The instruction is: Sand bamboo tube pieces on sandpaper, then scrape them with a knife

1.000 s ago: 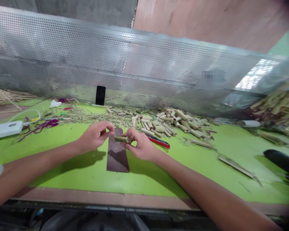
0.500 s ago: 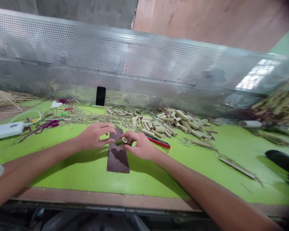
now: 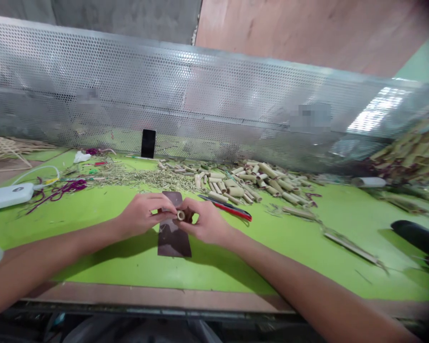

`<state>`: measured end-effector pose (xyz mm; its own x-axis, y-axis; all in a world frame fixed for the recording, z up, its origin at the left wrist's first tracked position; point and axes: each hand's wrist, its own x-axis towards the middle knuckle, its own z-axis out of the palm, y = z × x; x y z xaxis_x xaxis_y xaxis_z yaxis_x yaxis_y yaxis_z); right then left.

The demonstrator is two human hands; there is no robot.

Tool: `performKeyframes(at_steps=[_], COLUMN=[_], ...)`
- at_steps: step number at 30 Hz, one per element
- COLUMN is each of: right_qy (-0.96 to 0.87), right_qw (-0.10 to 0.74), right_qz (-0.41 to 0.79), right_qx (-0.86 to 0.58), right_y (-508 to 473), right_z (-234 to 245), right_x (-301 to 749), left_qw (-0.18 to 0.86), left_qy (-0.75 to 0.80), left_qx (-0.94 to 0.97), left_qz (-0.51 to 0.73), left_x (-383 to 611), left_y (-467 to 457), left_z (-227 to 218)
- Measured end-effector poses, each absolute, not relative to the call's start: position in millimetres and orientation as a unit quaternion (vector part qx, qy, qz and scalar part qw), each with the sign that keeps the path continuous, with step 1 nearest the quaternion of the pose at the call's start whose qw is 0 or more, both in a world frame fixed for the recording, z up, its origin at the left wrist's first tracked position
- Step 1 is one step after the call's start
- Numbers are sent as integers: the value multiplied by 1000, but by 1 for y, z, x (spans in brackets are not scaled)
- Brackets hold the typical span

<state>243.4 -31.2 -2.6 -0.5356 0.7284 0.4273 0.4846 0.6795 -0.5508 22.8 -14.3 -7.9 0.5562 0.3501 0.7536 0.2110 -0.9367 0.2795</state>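
My right hand [image 3: 204,223] is closed round a short bamboo tube [image 3: 180,215], whose open end faces me. My left hand [image 3: 143,216] is pinched together, with its fingertips right at the tube's near end; what they hold, if anything, is too small to see. Both hands hover over a dark brown rectangular sheet [image 3: 173,240] lying flat on the green table [image 3: 103,247].
A red-and-black knife [image 3: 229,207] lies just right of my hands. A heap of cut bamboo tubes [image 3: 250,183] and fine shavings [image 3: 143,177] spread behind. A white power bank [image 3: 7,196] with purple string [image 3: 62,186] sits far left, a black phone [image 3: 148,143] leans on the perforated metal screen [image 3: 214,109].
The right hand has turned the bamboo tube from lying sideways to pointing its open end at me, and both hands have dropped slightly closer to the brown sheet.
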Motion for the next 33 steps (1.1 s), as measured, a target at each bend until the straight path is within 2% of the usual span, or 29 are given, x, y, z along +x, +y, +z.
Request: performKeyframes(at_steps=[13,22,33], right_qy=[-843,-849,-864], right_qw=[325,293,295], right_qz=[231,248,236], right_qx=[-360,-362,-334], right_y=[-34,-36,-34], right_z=[-1,0,4], right_x=[241,239,243], left_qw=[93,132,114], left_qy=[148,144,177], left_qx=[870,893,916], left_qz=[460,404,342], left_x=[22,21,21], left_y=[-15,-14,-17], left_z=[-12,-12,-7])
